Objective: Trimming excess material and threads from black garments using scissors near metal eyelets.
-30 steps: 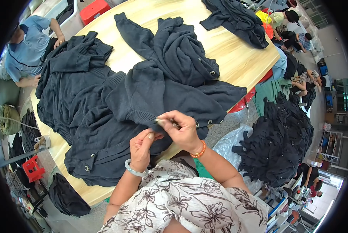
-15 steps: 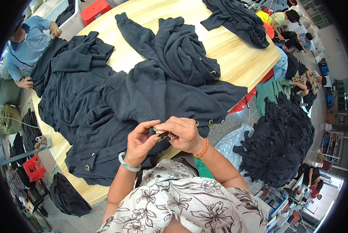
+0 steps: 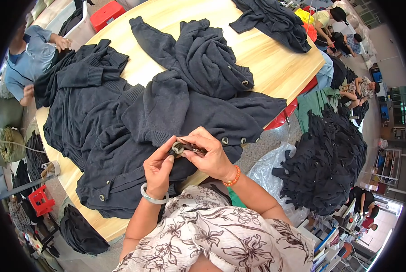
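In front of my chest, my left hand (image 3: 157, 170) pinches a round, pale-and-dark button (image 3: 178, 148) between thumb and fingertips. My right hand (image 3: 214, 156) is closed around small dark thread snips (image 3: 196, 150), mostly hidden by the fingers, and its fingertips meet the button's edge. Below and behind both hands spreads a dark knitted cardigan (image 3: 166, 109) with ribbed cuffs. More buttons (image 3: 225, 140) show along its edge to the right of my right hand. Whether the pinched button is joined to the knit is hidden by my fingers.
Dark knitwear is heaped over the pale wooden table (image 3: 275, 59). A person in blue (image 3: 24, 63) stands at its left. Right of the table lies a big pile of dark garments (image 3: 323, 158) beside clear plastic (image 3: 271, 167). A red stool (image 3: 42, 200) is at lower left.
My hands have shifted slightly left and turned, so the button's face now shows between them. The person at the left has let go of the dark garment with the upper hand.
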{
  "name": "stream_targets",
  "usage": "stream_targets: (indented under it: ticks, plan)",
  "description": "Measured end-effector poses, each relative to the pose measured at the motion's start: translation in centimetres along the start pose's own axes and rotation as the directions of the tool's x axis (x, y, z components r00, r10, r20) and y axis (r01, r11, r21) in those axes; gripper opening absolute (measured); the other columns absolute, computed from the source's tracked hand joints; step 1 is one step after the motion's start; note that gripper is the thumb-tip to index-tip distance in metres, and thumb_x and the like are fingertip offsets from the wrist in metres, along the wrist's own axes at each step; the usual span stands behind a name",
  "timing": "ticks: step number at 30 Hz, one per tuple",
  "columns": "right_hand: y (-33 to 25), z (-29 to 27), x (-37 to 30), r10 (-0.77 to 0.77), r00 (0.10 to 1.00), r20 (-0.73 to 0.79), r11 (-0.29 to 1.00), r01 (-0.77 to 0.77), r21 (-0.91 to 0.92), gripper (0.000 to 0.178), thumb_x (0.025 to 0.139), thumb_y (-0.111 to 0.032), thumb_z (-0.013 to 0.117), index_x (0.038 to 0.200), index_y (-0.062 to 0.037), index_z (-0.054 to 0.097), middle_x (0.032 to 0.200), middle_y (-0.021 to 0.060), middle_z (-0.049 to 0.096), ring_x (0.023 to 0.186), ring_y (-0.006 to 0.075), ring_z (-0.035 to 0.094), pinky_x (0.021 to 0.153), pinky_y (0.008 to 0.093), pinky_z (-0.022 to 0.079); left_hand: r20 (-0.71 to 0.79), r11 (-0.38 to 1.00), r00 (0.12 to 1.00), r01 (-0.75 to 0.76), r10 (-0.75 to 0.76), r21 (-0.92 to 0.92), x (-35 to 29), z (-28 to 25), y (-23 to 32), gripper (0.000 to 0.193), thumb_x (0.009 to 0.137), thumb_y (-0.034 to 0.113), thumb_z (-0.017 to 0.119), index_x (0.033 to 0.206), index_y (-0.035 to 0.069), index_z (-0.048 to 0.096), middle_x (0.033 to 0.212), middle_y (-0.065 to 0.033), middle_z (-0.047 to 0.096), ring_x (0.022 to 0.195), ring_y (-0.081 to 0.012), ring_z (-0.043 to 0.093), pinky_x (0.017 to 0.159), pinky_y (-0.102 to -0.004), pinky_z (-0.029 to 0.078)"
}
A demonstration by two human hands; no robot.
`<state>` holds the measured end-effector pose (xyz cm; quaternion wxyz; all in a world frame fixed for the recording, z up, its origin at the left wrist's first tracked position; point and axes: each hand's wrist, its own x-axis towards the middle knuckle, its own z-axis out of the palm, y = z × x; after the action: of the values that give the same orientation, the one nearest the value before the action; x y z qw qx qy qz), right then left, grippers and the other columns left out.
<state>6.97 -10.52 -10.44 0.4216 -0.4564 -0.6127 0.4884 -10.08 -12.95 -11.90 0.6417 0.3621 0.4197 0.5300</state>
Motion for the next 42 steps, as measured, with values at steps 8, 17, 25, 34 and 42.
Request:
stream_targets:
  ticks: [8, 17, 25, 34, 42]
  plan:
    - [0.7, 0.1, -0.3, 0.095, 0.995, 0.007, 0.991, -0.095, 0.09, 0.024, 0.082, 0.008, 0.066, 0.104, 0.0004, 0.069, 0.091, 0.0009, 0.056, 0.074, 0.0051, 0.055, 0.062, 0.0187, 0.043, -0.012, 0.998, 0.998, 0.064, -0.064, 0.001, 0.0, -0.1, -0.4, 0.031, 0.097, 0.005, 0.055, 0.126, -0.005, 0.058, 0.109, -0.0093, 0.068, 0.093, -0.0112, 0.062, 0.085, -0.0241, 0.05]
    - [0.3, 0.9, -0.8, -0.191, 0.972, -0.14, 0.954, 0.15, -0.26, 0.034, 0.066, 0.011, 0.069, 0.097, -0.0028, 0.072, 0.077, 0.0049, 0.059, 0.06, 0.0122, 0.06, 0.053, 0.0251, 0.046, -0.031, 0.985, 0.989, 0.145, -0.148, -0.09, -0.1, 0.0, -0.5, 0.032, 0.097, 0.005, 0.055, 0.128, -0.004, 0.058, 0.108, -0.0075, 0.067, 0.092, -0.0111, 0.062, 0.084, -0.0235, 0.05]
    - [-0.2, 0.6, -1.1, -0.506, 0.859, -0.076, 0.753, 0.398, -0.523, 0.044, 0.055, 0.003, 0.069, 0.098, -0.0058, 0.071, 0.077, 0.0021, 0.061, 0.056, 0.016, 0.059, 0.048, 0.0284, 0.044, 0.17, 0.947, 0.976, 0.18, -0.138, -0.264, 0.2, -1.3, -0.4, 0.027, 0.094, 0.006, 0.06, 0.12, -0.002, 0.055, 0.107, -0.0068, 0.066, 0.093, -0.0091, 0.061, 0.084, -0.0219, 0.048]
    - [-0.8, 0.0, -1.4, -0.549, 0.836, 0.024, 0.663, 0.452, -0.597, 0.047, 0.055, -0.001, 0.071, 0.102, -0.0059, 0.07, 0.078, 0.0005, 0.061, 0.057, 0.0141, 0.059, 0.048, 0.0273, 0.042, 0.274, 0.922, 0.941, 0.273, -0.197, -0.275, 0.6, -1.9, 0.3, 0.022, 0.093, 0.004, 0.062, 0.113, 0.0, 0.055, 0.102, -0.0041, 0.064, 0.09, -0.0071, 0.059, 0.082, -0.0202, 0.046]
    - [-0.7, 0.0, -0.7, -0.489, 0.872, 0.015, 0.743, 0.425, -0.517, 0.038, 0.056, 0.002, 0.073, 0.093, -0.0053, 0.069, 0.075, 0.0023, 0.059, 0.055, 0.0145, 0.057, 0.049, 0.0264, 0.044, 0.31, 0.843, 0.916, 0.366, -0.253, -0.393, 1.0, -2.5, -0.9, 0.018, 0.091, 0.004, 0.064, 0.107, 0.004, 0.055, 0.097, -0.0017, 0.062, 0.086, -0.0081, 0.059, 0.081, -0.0223, 0.046]
